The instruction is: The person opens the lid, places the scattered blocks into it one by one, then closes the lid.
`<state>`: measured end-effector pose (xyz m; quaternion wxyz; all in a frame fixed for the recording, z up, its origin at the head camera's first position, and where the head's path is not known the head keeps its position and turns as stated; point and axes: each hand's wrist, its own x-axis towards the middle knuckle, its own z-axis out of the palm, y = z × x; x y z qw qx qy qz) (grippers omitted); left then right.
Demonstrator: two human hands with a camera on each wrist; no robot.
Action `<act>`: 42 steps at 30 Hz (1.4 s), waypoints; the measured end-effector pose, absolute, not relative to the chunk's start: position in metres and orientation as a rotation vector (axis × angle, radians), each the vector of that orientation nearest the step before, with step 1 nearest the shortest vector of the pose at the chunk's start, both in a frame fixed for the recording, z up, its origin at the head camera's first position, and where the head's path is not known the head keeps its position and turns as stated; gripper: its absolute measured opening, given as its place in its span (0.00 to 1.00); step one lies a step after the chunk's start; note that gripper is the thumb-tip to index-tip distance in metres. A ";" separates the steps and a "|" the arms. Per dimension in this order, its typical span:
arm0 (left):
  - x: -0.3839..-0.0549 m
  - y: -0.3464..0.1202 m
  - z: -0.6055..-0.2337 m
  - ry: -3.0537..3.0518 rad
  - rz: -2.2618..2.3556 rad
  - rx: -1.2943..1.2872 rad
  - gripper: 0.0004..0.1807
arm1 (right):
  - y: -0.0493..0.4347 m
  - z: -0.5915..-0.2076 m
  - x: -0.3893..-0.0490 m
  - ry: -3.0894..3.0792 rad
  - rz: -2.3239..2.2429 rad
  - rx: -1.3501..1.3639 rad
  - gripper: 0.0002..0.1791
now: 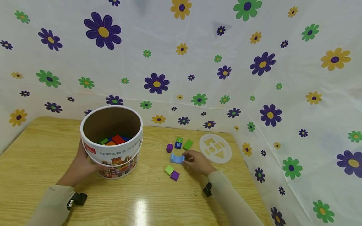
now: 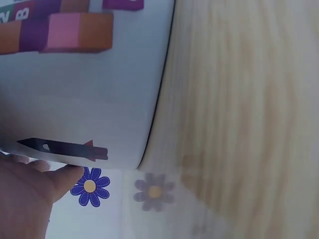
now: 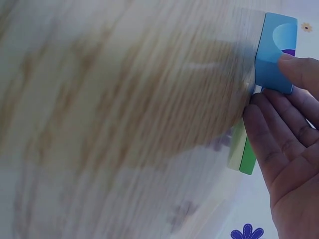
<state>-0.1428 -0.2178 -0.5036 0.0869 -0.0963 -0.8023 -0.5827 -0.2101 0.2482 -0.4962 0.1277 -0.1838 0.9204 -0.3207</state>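
On the tabletop's (image 1: 158, 204) left half, we see the left hand (image 1: 82, 168) with fingers curled round a bucket (image 1: 116, 158). Rightward, beside a purple cylinder (image 1: 169, 148) and a lime block (image 1: 169, 169), the right hand (image 1: 199, 162) pinches a blue arch block (image 1: 177, 159): gripping, we judge; the next move should clear both neighbours. A white disc (image 1: 202, 147) lies near the far right corner.

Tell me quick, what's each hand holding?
Left hand: holding the white, printed, round bucket by its side.
Right hand: pinching the light-blue, curve-notched block.
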 end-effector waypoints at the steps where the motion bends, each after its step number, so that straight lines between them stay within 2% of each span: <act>1: -0.143 -0.218 -0.504 -2.388 -1.744 -0.278 0.78 | 0.248 -0.496 -0.210 2.679 -0.930 -0.535 0.18; 8: -0.137 -0.220 -0.502 -2.449 -1.774 -0.195 0.76 | 0.248 -0.492 -0.208 2.685 -0.948 -0.546 0.17; 22: -0.137 -0.219 -0.503 -2.475 -1.760 -0.215 0.76 | 0.256 -0.489 -0.203 2.922 -1.008 -0.609 0.17; 33: -0.139 -0.221 -0.504 -2.477 -1.754 -0.231 0.76 | 0.242 -0.454 -0.209 3.053 -1.094 -0.712 0.17; 42: -0.139 -0.222 -0.504 -2.480 -1.786 -0.216 0.75 | 0.223 -0.426 -0.214 3.105 -1.097 -0.923 0.17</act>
